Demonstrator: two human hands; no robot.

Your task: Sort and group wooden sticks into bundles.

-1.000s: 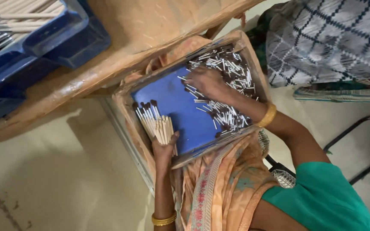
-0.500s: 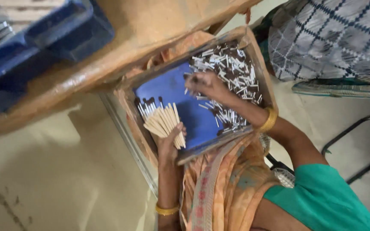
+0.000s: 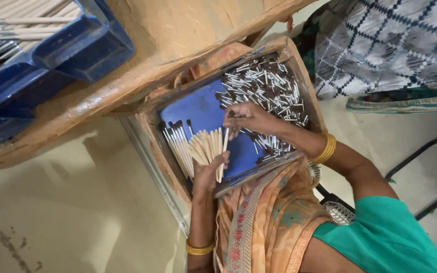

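A wooden-rimmed tray (image 3: 150,129) with a blue floor rests on my lap. A heap of short pale sticks with dark tips (image 3: 266,83) fills its right part. My left hand (image 3: 207,174) grips a spread fan of the same sticks (image 3: 190,146) over the tray's left part, dark tips pointing away from me. My right hand (image 3: 246,117), a gold bangle on its wrist, is just right of the fan. Its fingertips pinch a single stick (image 3: 223,154) that lies against the fan's right edge.
A worn wooden bench (image 3: 178,45) crosses above the tray. On it stands a blue plastic crate (image 3: 72,50) holding long pale sticks. A checked cloth (image 3: 385,45) lies at the upper right. A dark metal chair frame (image 3: 421,156) stands at the right on the pale floor.
My right hand has left the loose heap and come over to the fan with one stick. The bundle in my left hand has spread wider and shifted right.
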